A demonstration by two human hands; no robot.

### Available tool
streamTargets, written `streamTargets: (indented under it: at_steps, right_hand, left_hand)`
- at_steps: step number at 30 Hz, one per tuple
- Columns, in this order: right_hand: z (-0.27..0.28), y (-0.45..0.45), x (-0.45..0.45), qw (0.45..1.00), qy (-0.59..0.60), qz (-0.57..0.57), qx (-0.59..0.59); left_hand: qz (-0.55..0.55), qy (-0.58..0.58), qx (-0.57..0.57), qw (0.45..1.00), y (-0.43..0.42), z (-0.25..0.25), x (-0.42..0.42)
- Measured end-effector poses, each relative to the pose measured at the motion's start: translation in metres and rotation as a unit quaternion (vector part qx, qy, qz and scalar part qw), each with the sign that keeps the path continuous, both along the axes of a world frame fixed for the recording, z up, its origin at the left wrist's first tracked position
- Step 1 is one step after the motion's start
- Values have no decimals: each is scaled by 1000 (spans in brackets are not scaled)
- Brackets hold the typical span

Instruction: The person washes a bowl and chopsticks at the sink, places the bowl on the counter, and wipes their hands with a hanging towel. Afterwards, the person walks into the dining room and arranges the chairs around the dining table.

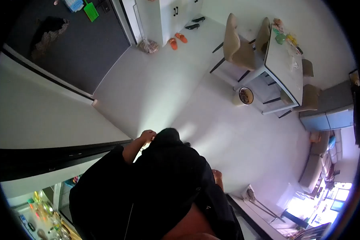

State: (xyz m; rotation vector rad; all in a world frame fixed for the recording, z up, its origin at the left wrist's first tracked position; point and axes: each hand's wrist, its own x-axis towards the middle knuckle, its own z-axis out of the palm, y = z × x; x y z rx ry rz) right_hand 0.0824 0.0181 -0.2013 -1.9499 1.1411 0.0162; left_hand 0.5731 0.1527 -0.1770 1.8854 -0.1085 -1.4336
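Indoors, left hand and right hand beside black clothing, hands' grip unclear, pale floor beyond

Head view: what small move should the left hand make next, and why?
Probably ease the left hand forward, slightly away from the black clothing. It sits close beside that clothing, so whatever it may hold can't be made out, and the pale floor ahead seems to leave room.

The floor was viewed from the wearer's head — forward and down, close above the black garment.
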Motion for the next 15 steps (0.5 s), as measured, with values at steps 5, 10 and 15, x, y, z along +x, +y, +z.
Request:
streamTargets:
  at_steps: [5,10,15]
  right_hand:
    - [30,-55,19,891,-44,-355,278]
    - [-57,-60,-19,997,-4,-71,-13]
    - [-65,-59,-12,977,178,-75,87]
  left_hand:
    - [11,11,15,1000,-26,-21,2]
    - [-78,-34,23,996,-51,-60,20]
    - [-38,51,40,997,-140,-59,48]
